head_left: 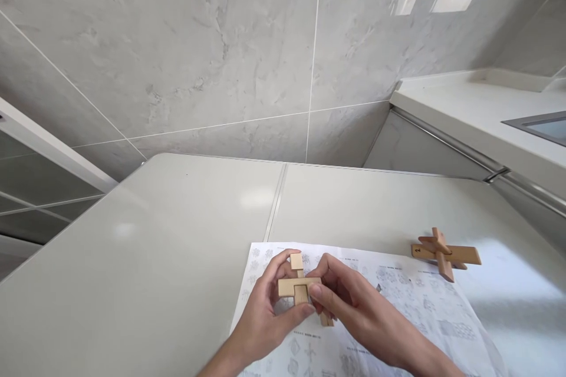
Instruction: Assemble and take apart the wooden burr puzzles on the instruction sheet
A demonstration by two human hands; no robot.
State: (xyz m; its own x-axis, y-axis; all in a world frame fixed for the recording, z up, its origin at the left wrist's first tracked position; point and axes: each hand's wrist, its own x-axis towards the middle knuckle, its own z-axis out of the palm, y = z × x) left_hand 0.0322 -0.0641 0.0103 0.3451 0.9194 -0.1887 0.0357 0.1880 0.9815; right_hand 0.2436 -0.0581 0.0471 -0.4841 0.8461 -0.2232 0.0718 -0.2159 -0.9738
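Note:
Pale notched wooden puzzle pieces [286, 287], fitted crosswise, are held up between both hands. My left hand [267, 306] grips them from the left, its thumb underneath and fingers behind the upright piece. From the right, my right hand [349, 300] presses its thumb on the end of the crosspiece, its other fingers curled behind. Another small wooden piece [327, 319] shows just below the right hand's fingers; whether it is held or lies on the paper I cannot tell. Below the hands lies a printed instruction sheet [309, 353] with small diagrams.
To the right, a darker assembled wooden cross puzzle [466, 254] marked "2" rests by the sheet's upper right edge. The white table [177, 259] has a seam [276, 200] across it. A grey tiled wall [221, 59] stands behind, and a white counter [477, 106] at right.

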